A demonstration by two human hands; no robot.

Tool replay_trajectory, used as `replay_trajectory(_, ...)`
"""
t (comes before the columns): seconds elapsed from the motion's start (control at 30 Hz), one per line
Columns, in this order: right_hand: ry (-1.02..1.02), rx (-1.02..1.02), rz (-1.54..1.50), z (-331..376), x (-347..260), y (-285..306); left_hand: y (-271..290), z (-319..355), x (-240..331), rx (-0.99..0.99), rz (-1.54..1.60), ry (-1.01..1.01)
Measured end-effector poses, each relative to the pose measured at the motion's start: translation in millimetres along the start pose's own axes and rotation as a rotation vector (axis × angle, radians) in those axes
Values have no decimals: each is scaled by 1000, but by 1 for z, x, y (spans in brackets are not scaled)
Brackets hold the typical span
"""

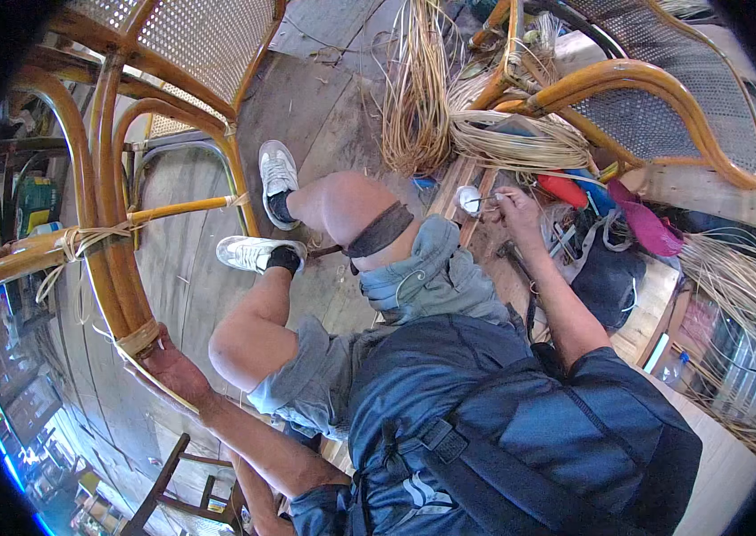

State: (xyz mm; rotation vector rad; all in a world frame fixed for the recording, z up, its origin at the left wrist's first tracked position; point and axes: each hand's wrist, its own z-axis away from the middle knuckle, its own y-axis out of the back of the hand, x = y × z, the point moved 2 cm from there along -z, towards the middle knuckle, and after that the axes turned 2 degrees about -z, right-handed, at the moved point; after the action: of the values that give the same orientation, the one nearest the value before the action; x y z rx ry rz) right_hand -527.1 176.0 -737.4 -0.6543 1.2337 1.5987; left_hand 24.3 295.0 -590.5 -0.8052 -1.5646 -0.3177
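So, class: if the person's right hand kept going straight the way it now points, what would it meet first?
Probably the small white round object just beyond the right hand; the fingers nearly reach it, though depth is unclear.

The left hand point(177, 373) is closed around the bent rattan frame point(114, 241), whose rails crowd the space from nine to twelve o'clock; only narrow gaps are left between them. Toward three o'clock of that hand, the way is barred by the raised knees point(244, 339). Bare floor planks point(306, 107) are left open at twelve o'clock, beyond the shoes point(257, 253). The right hand point(516, 207) is hemmed in: cane bundles point(485, 134) lie close at twelve o'clock, a second chair point(664, 98) stands at one o'clock, and tools and a dark bag point(606, 268) are heaped at four o'clock. A small white object point(467, 198) lies just at nine o'clock of it.
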Motion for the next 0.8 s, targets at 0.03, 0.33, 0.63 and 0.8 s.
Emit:
replay_trajectory(0.03, -30, 11, -78, -1, -1, 2, 0, 0, 0, -38, -27, -12)
replay_trajectory(0.33, -31, 56, 63, -1, -3, 8, 18, -2, -13, -9, 34, 4)
replay_trajectory(0.63, 173, -108, -410, -19, -210, -25, -22, 5, 5, 183, 176, 15)
replay_trajectory(0.8, 746, -524, -492, 36, -397, -138, -34, 3, 15, 222, 258, 17)
